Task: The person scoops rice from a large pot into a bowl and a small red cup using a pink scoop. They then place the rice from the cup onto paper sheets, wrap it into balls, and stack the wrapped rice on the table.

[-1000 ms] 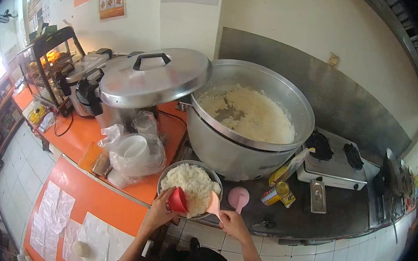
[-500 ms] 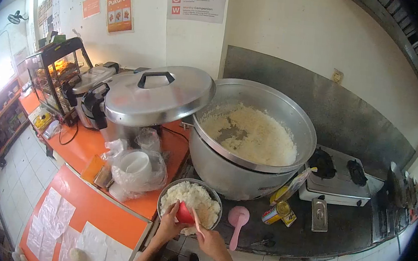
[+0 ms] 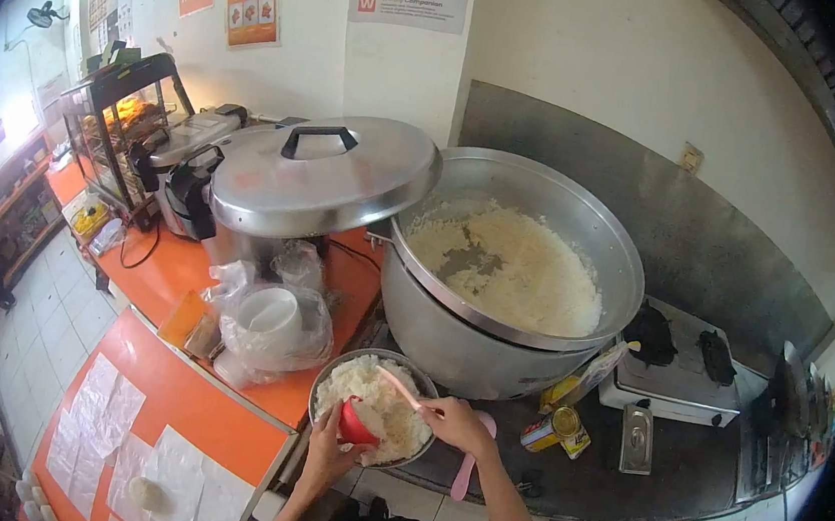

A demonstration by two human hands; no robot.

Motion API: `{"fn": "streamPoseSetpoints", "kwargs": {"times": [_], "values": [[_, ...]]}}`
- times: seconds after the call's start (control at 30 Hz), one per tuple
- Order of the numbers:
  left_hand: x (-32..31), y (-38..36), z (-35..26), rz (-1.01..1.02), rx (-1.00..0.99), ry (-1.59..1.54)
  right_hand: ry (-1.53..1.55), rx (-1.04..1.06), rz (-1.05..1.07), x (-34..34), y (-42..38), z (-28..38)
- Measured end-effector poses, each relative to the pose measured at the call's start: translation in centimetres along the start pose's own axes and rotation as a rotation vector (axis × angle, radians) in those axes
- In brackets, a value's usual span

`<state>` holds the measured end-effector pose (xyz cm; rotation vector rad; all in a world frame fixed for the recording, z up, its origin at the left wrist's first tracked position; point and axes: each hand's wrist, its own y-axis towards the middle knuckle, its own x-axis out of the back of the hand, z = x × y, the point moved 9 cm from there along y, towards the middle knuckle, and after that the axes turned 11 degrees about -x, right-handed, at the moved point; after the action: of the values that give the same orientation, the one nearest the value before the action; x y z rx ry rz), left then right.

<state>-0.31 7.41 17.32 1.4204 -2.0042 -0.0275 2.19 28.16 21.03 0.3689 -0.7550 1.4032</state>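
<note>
My left hand (image 3: 327, 451) is closed round a small red cup (image 3: 356, 422), tilted over a metal bowl (image 3: 312, 403) of white rice (image 3: 358, 379). My right hand (image 3: 454, 425) grips the handle of a light pink rice paddle (image 3: 399, 386), whose other end reaches the rice at the back of the bowl. Beside my right forearm lies a pink ladle-like scoop (image 3: 463, 477), partly hidden by the arm. Behind the bowl stands a big aluminium pot (image 3: 469, 351) with more rice spread over its bottom.
A large lidded cooker (image 3: 330, 177) stands left of the pot. White cups in a plastic bag (image 3: 276, 325) sit on the orange counter. A rice ball (image 3: 147, 494) lies on plastic sheets (image 3: 190, 480). To the right are a yellow can (image 3: 552, 429), a metal tray (image 3: 636, 440) and a gas stove (image 3: 678, 376).
My right hand has moved up and right, with the paddle swung from beside the cup to the back of the bowl. The red cup is tilted differently. The view has shifted slightly.
</note>
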Motion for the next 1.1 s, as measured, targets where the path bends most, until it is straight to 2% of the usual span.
{"fn": "streamPoseSetpoints", "kwargs": {"times": [0.03, 0.1, 0.13, 0.2, 0.3, 0.43, 0.53, 0.63, 0.73, 0.93, 0.97, 1.1], "values": [[0.5, 0.4, -1.3, 0.033, 0.051, 0.036, 0.000, 0.038, 0.070, -0.7, 1.1, -0.1], [0.0, 0.7, -0.7, 0.025, -0.007, 0.116, -0.025, 0.159, 0.190, -1.3, 2.1, 0.6], [-0.4, 0.5, -0.5, 0.030, -0.034, 0.152, -0.049, 0.146, 0.259, -1.7, 2.3, 0.5], [-0.7, 0.7, -0.1, 0.027, 0.034, 0.014, -0.095, 0.117, 0.386, -2.5, 2.3, 0.3], [0.0, 1.7, -1.7, 0.063, 0.112, -0.094, -0.125, 0.130, 0.432, -3.5, 0.4, 0.5], [-0.3, 1.6, -0.8, 0.135, 0.056, 0.006, -0.035, 0.112, 0.380, -4.5, -2.4, 1.0], [0.2, 1.2, -1.1, 0.075, 0.044, 0.002, 0.068, 0.126, 0.301, -5.1, -4.1, 0.3], [0.9, 1.0, -1.1, 0.051, 0.006, 0.006, 0.306, 0.060, 0.161, -5.0, -4.9, -3.0], [1.3, 0.5, -0.7, 0.031, 0.062, 0.034, 0.360, -0.244, 0.106, -4.8, -6.9, -4.3], [0.8, 0.5, 0.2, 0.032, 0.068, 0.087, 0.221, 0.026, -0.027, -8.5, -6.7, 0.4], [0.9, 0.5, 0.1, 0.040, 0.062, 0.073, 0.247, -0.041, 0.007, -7.9, -6.9, 0.9], [1.3, 1.3, -0.1, 0.081, 0.071, -0.048, 0.199, 0.070, 0.111, -7.8, -6.9, 0.9]]}}
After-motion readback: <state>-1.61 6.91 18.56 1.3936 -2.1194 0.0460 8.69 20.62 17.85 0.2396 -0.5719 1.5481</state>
